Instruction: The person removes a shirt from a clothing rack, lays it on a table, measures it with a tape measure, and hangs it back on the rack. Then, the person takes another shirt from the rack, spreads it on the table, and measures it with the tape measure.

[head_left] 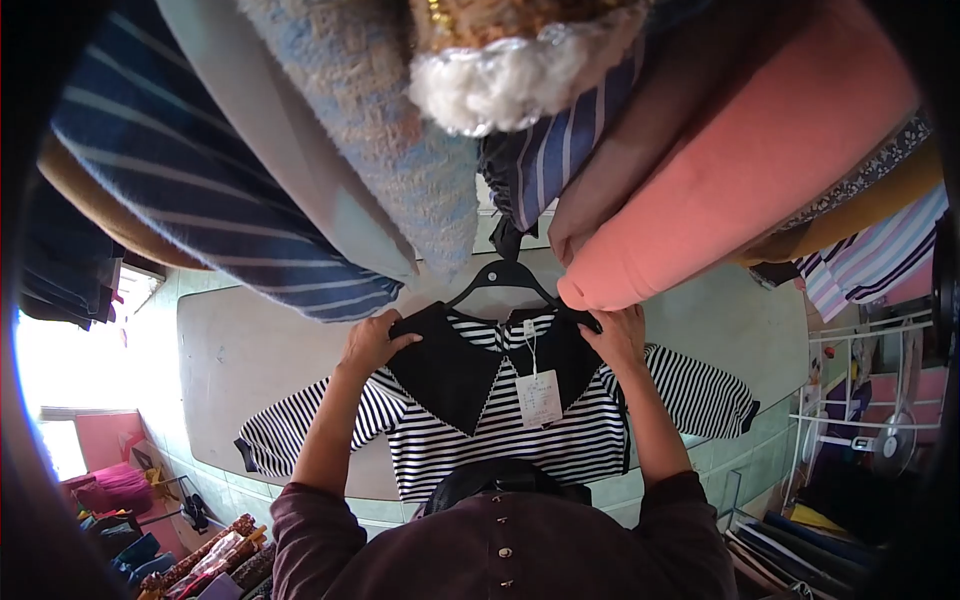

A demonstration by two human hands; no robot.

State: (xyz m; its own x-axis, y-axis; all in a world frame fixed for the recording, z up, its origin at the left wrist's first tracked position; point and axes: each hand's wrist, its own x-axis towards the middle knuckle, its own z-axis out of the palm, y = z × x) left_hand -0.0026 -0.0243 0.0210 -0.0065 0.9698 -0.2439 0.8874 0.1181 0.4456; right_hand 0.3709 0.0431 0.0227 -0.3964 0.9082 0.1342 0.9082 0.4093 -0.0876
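A black-and-white striped top point(560, 450) with a wide black pointed collar point(430, 360) is spread out in front of me. A black hanger point(507, 272) sits in its neck opening. My left hand point(375, 342) grips the collar at the shoulder on the left, thumb on top. On the opposite shoulder, my right hand point(617, 338) pinches the other side of the collar, its fingertips partly hidden behind the cloth. A white paper tag point(540, 398) dangles by a string from the neckline. Both striped sleeves reach outward.
Hanging garments crowd the top of the view, among them a coral one point(740, 170) and a navy striped one point(200, 170). A pale board point(240, 370) lies behind the top. At the right stands a white rack point(850, 380) with a fan point(893, 443). Folded clothes point(210, 555) lie lower left.
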